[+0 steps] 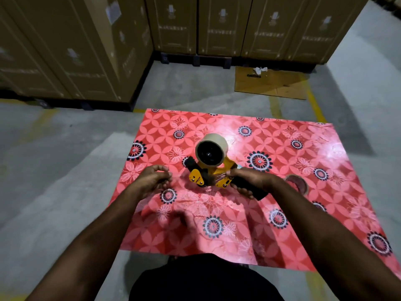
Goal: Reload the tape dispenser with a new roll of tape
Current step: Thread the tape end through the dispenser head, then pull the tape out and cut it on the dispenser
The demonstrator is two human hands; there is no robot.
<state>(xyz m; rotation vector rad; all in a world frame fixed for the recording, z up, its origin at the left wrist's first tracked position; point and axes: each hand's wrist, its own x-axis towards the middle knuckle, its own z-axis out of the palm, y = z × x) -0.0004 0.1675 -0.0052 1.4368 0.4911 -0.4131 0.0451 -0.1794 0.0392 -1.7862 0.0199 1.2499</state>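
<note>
A yellow and black tape dispenser [202,178] is held above the red flowered mat [282,213], its black handle in my right hand [249,181]. A brown tape roll [213,148] sits on the dispenser's black hub, at the end far from me. My left hand [152,181] hovers just left of the dispenser's yellow front plate, fingers curled and pinched together, with nothing clearly in them. A nearly bare tape core [298,184] lies on the mat to the right, partly hidden behind my right wrist.
Tall cardboard boxes [76,51] on dark pallets wall in the left and back. A flattened piece of cardboard [271,83] lies on the grey concrete floor [54,170] beyond the mat. Yellow floor lines run past the mat's far right corner.
</note>
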